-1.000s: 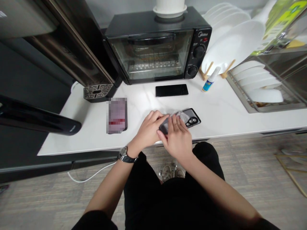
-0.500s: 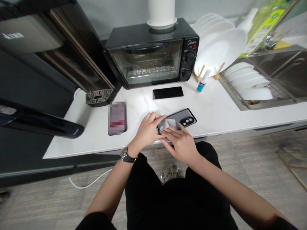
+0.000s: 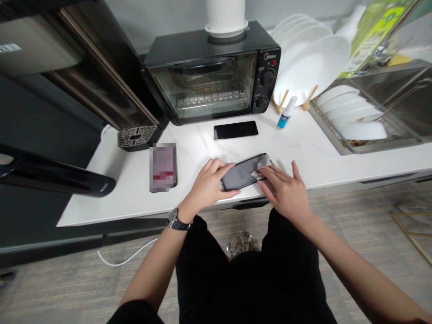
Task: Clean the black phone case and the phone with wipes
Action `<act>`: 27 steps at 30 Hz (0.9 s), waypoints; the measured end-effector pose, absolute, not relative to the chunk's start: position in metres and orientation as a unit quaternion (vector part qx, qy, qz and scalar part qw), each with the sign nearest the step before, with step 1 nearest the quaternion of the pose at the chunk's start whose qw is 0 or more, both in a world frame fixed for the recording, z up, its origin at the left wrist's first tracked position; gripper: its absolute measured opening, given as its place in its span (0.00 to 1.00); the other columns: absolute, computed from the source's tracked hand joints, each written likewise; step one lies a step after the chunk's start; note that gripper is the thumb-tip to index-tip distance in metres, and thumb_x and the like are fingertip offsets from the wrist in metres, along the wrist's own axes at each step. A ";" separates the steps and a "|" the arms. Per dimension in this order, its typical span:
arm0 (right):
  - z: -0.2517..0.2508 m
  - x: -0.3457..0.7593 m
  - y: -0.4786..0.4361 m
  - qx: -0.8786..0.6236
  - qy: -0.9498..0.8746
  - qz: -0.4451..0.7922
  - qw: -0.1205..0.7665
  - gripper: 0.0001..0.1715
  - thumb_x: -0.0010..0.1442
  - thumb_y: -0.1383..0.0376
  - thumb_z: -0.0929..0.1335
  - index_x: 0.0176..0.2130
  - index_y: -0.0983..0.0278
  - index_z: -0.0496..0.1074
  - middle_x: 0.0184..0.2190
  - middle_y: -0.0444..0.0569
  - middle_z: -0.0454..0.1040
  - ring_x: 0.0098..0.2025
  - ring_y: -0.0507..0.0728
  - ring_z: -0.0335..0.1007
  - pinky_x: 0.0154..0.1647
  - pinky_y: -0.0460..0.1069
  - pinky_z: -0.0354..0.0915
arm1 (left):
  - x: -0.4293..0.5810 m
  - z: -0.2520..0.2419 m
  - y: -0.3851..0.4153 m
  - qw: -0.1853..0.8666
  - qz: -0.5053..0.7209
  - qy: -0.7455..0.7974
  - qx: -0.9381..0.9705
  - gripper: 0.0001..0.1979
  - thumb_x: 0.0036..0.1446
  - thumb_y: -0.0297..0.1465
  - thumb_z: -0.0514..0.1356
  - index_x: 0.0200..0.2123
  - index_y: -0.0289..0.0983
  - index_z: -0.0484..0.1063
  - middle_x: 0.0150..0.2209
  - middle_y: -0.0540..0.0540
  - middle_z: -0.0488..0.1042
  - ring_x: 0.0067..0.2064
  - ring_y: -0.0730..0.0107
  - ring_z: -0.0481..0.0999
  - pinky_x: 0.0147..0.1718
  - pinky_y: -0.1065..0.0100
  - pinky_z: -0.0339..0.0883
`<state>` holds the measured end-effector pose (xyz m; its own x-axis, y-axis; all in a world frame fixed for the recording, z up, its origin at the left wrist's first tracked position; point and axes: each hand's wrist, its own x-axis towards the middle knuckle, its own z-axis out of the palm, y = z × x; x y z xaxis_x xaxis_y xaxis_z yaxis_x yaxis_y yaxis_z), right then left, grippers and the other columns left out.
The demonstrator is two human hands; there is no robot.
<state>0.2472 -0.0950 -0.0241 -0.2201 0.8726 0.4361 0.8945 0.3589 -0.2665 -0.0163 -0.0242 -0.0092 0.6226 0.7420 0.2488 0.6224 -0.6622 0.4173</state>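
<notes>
A phone case [image 3: 239, 173] with a dark rim lies at a slant near the counter's front edge. My left hand [image 3: 211, 182] grips its left end between thumb and fingers. Under the fingertips of my right hand [image 3: 286, 189] a pale, crumpled wipe [image 3: 263, 166] is pressed on the case's right end, covering the camera holes. Behind the case a black phone [image 3: 236, 130] rests flat on the counter. To the right of that phone stands a small spray bottle [image 3: 285, 116] with a blue label and white cap.
The white counter [image 3: 195, 135] carries a blurred-out phone-shaped object [image 3: 163, 166] on the left. Behind are a toaster oven [image 3: 209, 85] with a white pot [image 3: 225, 18] on top, a drinks machine [image 3: 138, 137], racked plates [image 3: 313, 67] and a sink [image 3: 332, 135] holding dishes.
My right hand has slid the wipe rightward along the case, from near the left end to the camera end. My left hand keeps its hold in about the same place.
</notes>
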 end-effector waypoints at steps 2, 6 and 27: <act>-0.023 0.240 -0.093 -0.584 -0.767 -0.020 0.264 0.20 0.76 0.58 0.62 0.60 0.61 0.73 0.57 0.51 0.81 0.61 0.62 0.77 0.78 0.70 0.39 | -0.016 -0.009 -0.024 0.147 0.204 0.380 0.890 0.40 0.55 0.47 0.73 0.68 0.42 0.67 0.49 0.42 0.70 0.52 0.53 0.70 0.55 0.52 0.69; -0.024 0.221 -0.086 -0.613 -0.740 -0.040 0.273 0.22 0.75 0.60 0.61 0.61 0.63 0.72 0.59 0.54 0.80 0.62 0.64 0.76 0.77 0.70 0.40 | -0.016 -0.009 -0.024 0.148 0.210 0.376 0.890 0.41 0.55 0.46 0.73 0.68 0.40 0.68 0.49 0.42 0.70 0.52 0.53 0.69 0.56 0.52 0.69; -0.020 0.168 -0.101 -0.484 -0.803 0.107 0.331 0.16 0.74 0.63 0.62 0.52 0.59 0.78 0.52 0.47 0.84 0.59 0.59 0.78 0.78 0.67 0.42 | -0.020 -0.014 -0.023 0.142 0.201 0.418 0.875 0.35 0.54 0.40 0.73 0.65 0.42 0.72 0.48 0.42 0.71 0.50 0.53 0.69 0.53 0.53 0.69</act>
<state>0.1676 -0.1008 -0.0198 -0.3120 0.8486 0.4272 0.7071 0.5077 -0.4923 -0.0197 -0.0231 -0.0137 0.5704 0.7878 0.2324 0.6736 -0.6106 0.4164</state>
